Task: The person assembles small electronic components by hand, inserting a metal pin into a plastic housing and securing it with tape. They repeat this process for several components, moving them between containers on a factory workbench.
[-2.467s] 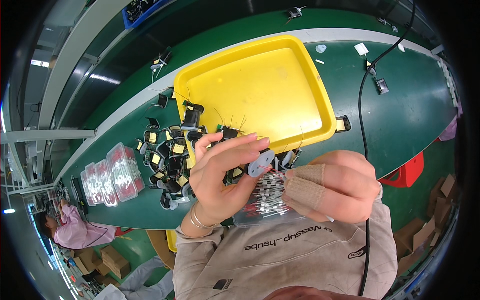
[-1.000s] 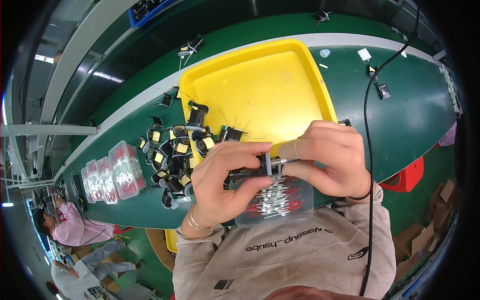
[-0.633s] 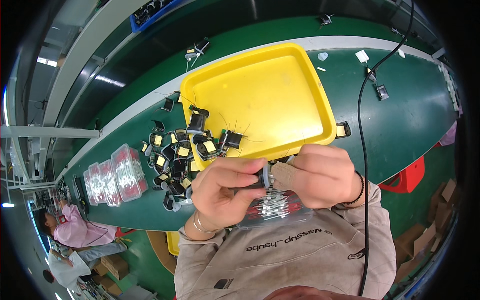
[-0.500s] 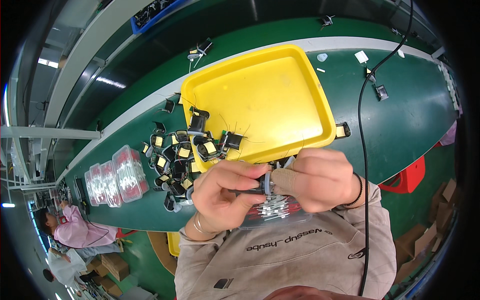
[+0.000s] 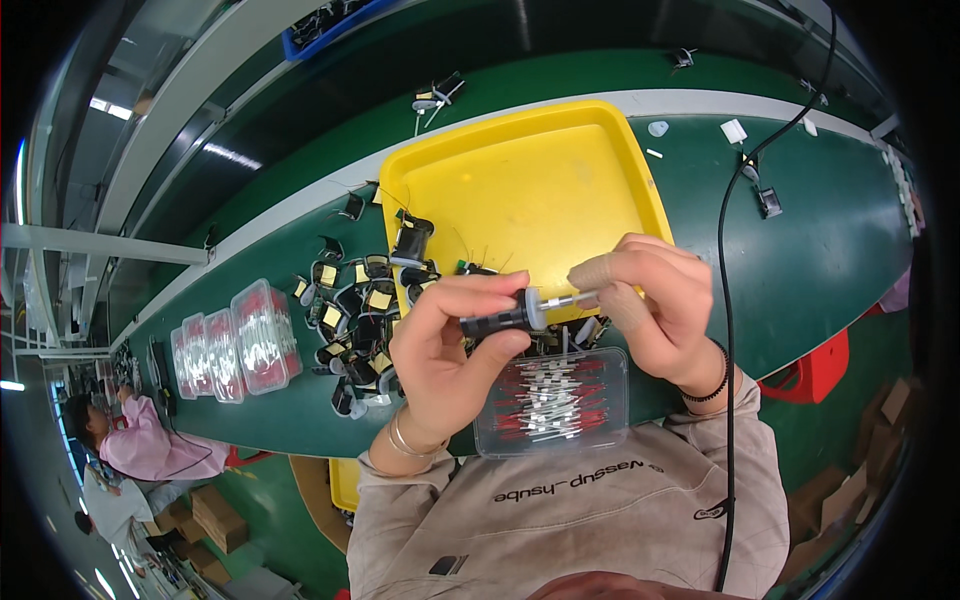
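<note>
My left hand (image 5: 437,350) grips a small black cylindrical part (image 5: 490,322) with a pale grey collar at its right end. From the collar a thin whitish lead (image 5: 562,301) reaches across to my right hand (image 5: 662,312), which pinches its other end between thumb and forefinger. Tan wraps cover those fingertips. Just below both hands sits a clear plastic box (image 5: 484,440) filled with white and red leads. Behind them is a yellow tray (image 5: 520,190), with several black parts with wires (image 5: 411,240) lying at its left side.
Many black parts with pale yellow patches (image 5: 350,305) are heaped left of the tray. Farther left stand several clear boxes of leads (image 5: 262,340). A black cable (image 5: 724,300) hangs down at the right. A few loose pieces (image 5: 769,203) lie on the green table (image 5: 830,240).
My right hand has drawn back to the right and up from the black part, so the lead between the hands now shows. The clear box below is more exposed.
</note>
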### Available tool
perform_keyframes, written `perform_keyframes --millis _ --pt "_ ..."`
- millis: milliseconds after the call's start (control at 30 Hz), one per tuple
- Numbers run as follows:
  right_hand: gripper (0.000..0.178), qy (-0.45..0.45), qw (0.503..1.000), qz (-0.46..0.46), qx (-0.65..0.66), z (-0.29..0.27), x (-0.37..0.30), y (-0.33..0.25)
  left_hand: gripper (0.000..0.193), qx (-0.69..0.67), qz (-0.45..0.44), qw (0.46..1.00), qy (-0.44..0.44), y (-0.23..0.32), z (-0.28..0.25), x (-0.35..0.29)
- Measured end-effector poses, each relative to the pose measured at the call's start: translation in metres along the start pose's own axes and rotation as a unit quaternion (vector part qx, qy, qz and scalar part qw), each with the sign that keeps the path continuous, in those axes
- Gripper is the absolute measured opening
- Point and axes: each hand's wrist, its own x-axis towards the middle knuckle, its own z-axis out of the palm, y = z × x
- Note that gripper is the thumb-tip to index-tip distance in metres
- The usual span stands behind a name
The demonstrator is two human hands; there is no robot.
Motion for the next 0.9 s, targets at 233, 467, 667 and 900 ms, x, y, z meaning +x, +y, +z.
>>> perform_keyframes --millis 233,467,667,900 --pt "0.031 0.008 0.988 0.15 0.029 0.01 0.004 0.027 0.02 -0.049 -0.11 0.992 0.045 -0.028 -0.018 0.048" --pt "0.06 0.085 0.989 0.108 0.052 -0.005 0.008 0.029 0.026 0.449 0.081 0.88 0.133 -0.086 -0.093 0.152" --pt "0.054 0.068 0.993 0.092 0.036 -0.013 0.005 0.029 0.03 0.594 -0.055 0.729 -0.335 -0.06 -0.05 0.102" --pt "0.037 -0.075 0.992 0.079 0.061 -0.02 -0.003 -0.003 0.048 0.729 -0.112 0.507 -0.445 -0.068 -0.021 0.055"
